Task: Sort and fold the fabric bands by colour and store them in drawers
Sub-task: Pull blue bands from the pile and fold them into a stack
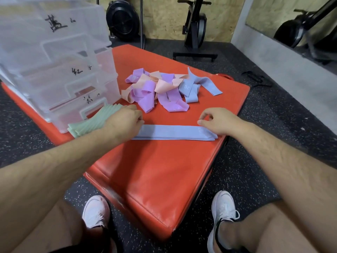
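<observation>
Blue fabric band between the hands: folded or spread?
Folded flat. The blue fabric band lies as a strip on the red padded mat, stacked layers showing at its right end.

The mat (164, 170) is red. A flat band (173, 132) is blue. The pile (164, 88) is purple, pink and blue.

Evenly bright indoor light from overhead, soft shadows, glossy sheen on the red mat (164, 179) toward 6 o'clock, wide-angle bending at the edges, slight motion blur throughout, clear drawers (54, 57) hazy at 10 o'clock.
</observation>
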